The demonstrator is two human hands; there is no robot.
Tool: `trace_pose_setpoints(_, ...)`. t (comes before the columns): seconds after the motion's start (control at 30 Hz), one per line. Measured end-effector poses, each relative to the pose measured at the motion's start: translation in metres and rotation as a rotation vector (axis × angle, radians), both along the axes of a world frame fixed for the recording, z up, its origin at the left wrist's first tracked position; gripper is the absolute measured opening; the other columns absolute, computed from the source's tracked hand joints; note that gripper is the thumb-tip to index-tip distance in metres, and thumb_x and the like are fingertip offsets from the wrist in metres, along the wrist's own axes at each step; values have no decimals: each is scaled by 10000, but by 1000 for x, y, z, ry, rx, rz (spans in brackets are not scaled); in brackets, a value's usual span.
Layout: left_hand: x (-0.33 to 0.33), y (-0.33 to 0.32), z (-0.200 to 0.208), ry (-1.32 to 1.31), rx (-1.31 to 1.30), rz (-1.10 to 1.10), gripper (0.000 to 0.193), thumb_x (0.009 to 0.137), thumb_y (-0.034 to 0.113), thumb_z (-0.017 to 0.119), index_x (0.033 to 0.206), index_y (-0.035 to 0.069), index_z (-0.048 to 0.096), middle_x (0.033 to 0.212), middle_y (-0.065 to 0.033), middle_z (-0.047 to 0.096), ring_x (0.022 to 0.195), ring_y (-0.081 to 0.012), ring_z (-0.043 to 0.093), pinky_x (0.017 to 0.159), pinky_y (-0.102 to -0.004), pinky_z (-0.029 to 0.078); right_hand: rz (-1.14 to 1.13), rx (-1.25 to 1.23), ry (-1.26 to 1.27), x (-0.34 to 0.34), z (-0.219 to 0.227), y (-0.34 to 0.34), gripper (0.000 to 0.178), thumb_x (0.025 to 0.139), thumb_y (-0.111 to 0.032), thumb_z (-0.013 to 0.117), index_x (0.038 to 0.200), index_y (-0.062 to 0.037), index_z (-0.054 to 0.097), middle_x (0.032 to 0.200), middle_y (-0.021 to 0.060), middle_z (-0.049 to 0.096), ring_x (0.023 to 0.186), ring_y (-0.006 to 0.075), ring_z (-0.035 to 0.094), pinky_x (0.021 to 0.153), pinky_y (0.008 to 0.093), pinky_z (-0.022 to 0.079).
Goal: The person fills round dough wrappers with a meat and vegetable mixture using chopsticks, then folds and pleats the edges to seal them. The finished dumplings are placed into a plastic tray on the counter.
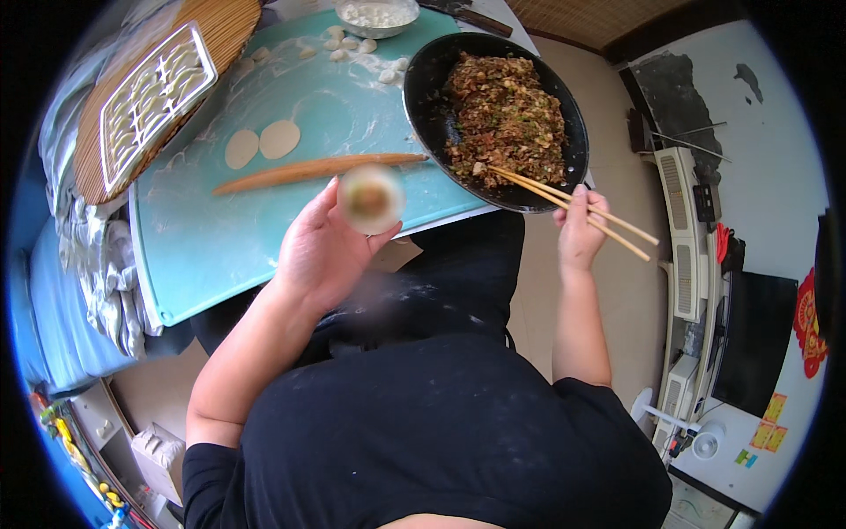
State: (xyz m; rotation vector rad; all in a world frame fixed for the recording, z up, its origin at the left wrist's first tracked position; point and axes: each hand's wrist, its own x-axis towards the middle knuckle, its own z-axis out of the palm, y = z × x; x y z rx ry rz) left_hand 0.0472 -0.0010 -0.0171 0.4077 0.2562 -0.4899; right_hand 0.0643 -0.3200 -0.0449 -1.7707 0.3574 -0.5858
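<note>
My left hand [317,242] holds up a round dumpling wrapper [389,212] with a small dab of brown filling at its centre; a blurred patch lies over it. In my right hand [582,227] is a pair of chopsticks [617,231], their tips in the minced filling [507,119] heaped in a black pan [426,106]. A wooden rolling pin [308,173] lies across the teal mat [194,238], just beyond my left hand. Past it, two flat wrappers [279,139] lie side by side.
Small dough pieces [337,55] sit on the floured mat near a bowl of flour [379,18]. At the far left, a white tray of shaped dumplings [163,97] rests on a round woven mat [92,163]. A knife [480,19] lies behind the pan. Crumpled cloth [101,273] hangs by the table's left edge.
</note>
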Motion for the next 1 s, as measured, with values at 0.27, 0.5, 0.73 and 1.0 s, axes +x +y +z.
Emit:
trace_pose_setpoints(0.27, -2, 1, 13, -24, -57, -77, 494, 909, 361, 401, 1259, 12, 374, 1276, -198, 428, 1192, -314, 415, 955, -446, 374, -76, 152, 405, -10, 1, -7, 365, 815, -357, 628, 643, -75, 473, 529, -20, 426, 417, 58, 390, 388, 199, 307)
trace_pose_setpoints(0.5, -5, -2, 15, 14, -40, -76, 488, 919, 366, 367, 1271, 28, 370, 1299, -181, 416, 1210, -294, 402, 980, -454, 342, 260, 197, 492, -38, -3, 18, 310, 831, -308, 614, 660, -62, 530, 562, 8, 506, 457, 79, 467, 431, 209, 393)
trace_pose_setpoints(0.73, -10, -7, 18, -61, -156, -209, 448, 906, 382, 406, 1192, 40, 448, 1197, -120, 511, 1125, -232, 468, 945, -410, 357, 748, -752, -544, -27, 47, 113, 251, 656, -76, 708, 894, -105, 632, 864, 61, 568, 774, 254, 566, 671, 326, 464)
trace_pose_setpoints(1.0, -20, 1, 19, -112, 6, -121, 366, 940, 307, 372, 1164, 31, 460, 1130, -106, 535, 1037, -213, 527, 916, -372, 407, 827, -874, -694, -11, 42, 137, 199, 667, -121, 668, 864, -127, 645, 940, 36, 577, 872, 226, 544, 741, 348, 447)
